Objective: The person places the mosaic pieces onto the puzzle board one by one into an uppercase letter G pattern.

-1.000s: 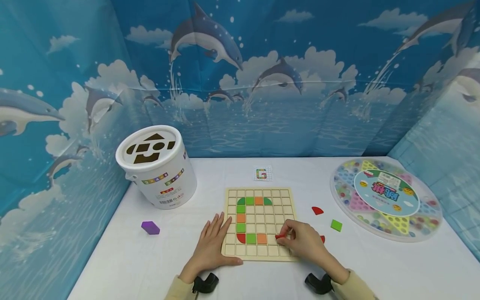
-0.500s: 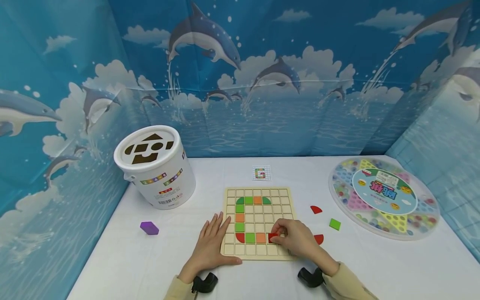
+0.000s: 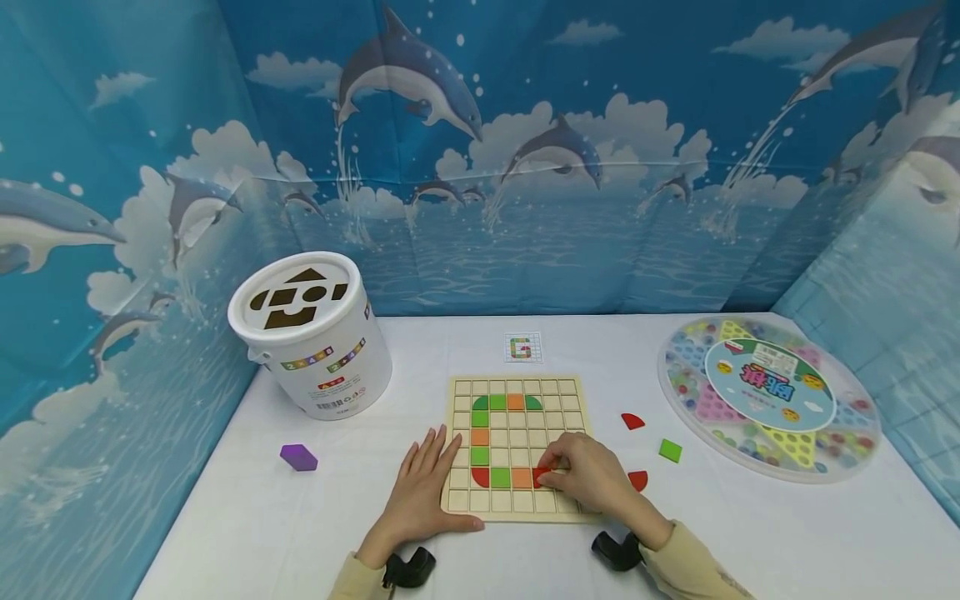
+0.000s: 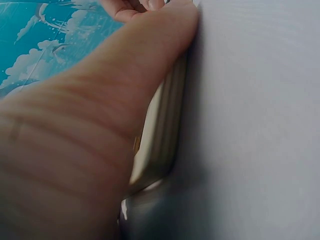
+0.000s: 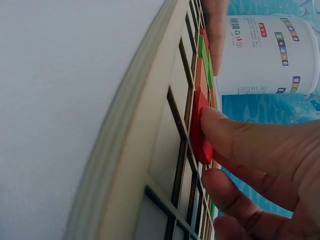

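Observation:
A wooden grid board (image 3: 517, 505) lies on the white table, with green, orange and red tiles forming an angular C. My right hand (image 3: 588, 473) pinches a red quarter-circle tile (image 3: 538, 477) over a bottom-row cell, right beside an orange tile (image 3: 521, 477). In the right wrist view the thumb (image 5: 217, 120) lies on the red tile (image 5: 199, 135), which sits low in the grid; the index fingertip is partly hidden behind it. My left hand (image 3: 423, 492) rests with fingers spread along the board's left edge, thumb at its near-left corner.
Right of the board lie two red quarter-circles (image 3: 632, 421) and a green square (image 3: 671, 451). A patterned card (image 3: 522, 347) is behind the board. A white bucket (image 3: 330, 367) and purple block (image 3: 299, 457) stand left; a round marble game (image 3: 768, 400) lies far right.
My right hand has moved left with the red tile and brought it down into the bottom row, next to the orange one. The left hand has stayed in place.

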